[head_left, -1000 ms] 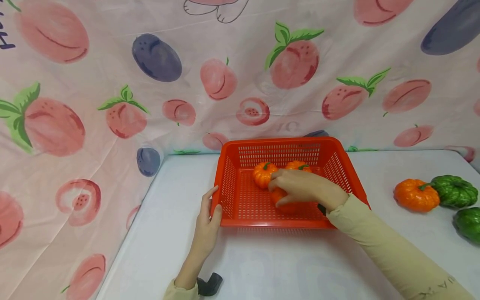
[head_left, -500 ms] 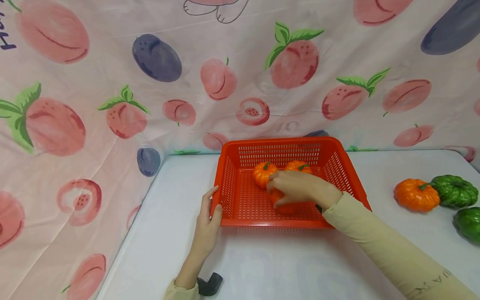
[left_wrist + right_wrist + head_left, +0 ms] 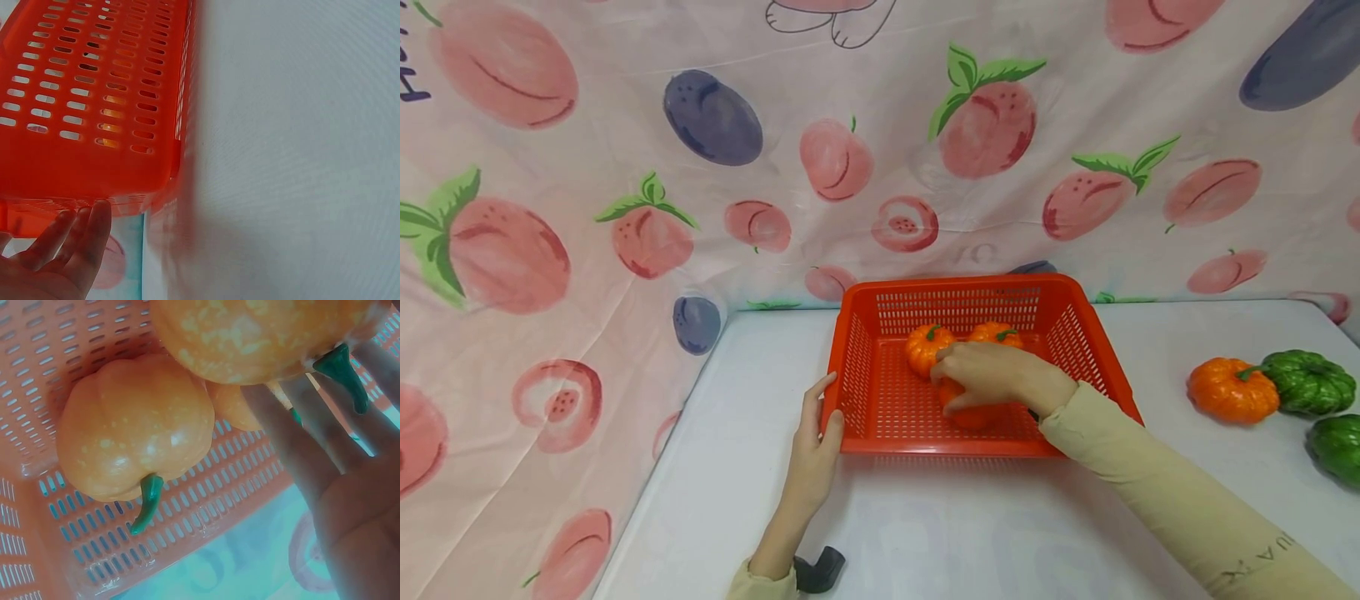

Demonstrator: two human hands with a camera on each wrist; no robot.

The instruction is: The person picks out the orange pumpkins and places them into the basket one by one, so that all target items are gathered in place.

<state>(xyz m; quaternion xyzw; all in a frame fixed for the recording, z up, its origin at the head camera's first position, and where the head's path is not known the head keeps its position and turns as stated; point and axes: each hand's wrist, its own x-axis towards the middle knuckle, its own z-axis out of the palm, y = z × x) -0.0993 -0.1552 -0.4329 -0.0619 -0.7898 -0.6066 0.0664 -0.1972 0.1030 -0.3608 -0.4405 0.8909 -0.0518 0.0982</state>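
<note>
An orange pumpkin (image 3: 967,414) in the front middle of the red basket (image 3: 955,446) is gripped by my right hand (image 3: 1000,372), thumb on the near side. In the right wrist view the gripped pumpkin (image 3: 250,337) fills the top, with fingers of the hand (image 3: 350,469) against it. Two more orange pumpkins, one at left (image 3: 928,350) and one at right (image 3: 994,333), sit behind it in the basket. At the basket's left rim, my left hand (image 3: 808,467) touches the edge with thumb and fingers extended; the left wrist view shows straight fingers (image 3: 78,250) under the rim.
On the white table at right lie an orange pumpkin (image 3: 1232,390), a green pumpkin (image 3: 1309,382) and another green one (image 3: 1337,450), cut by the frame edge. A fruit-print cloth (image 3: 850,83) hangs behind and at left. A black object (image 3: 822,570) is beside the left wrist.
My right hand has shifted slightly left inside the basket, with the gripped pumpkin. The left hand and the basket have stayed where they were.
</note>
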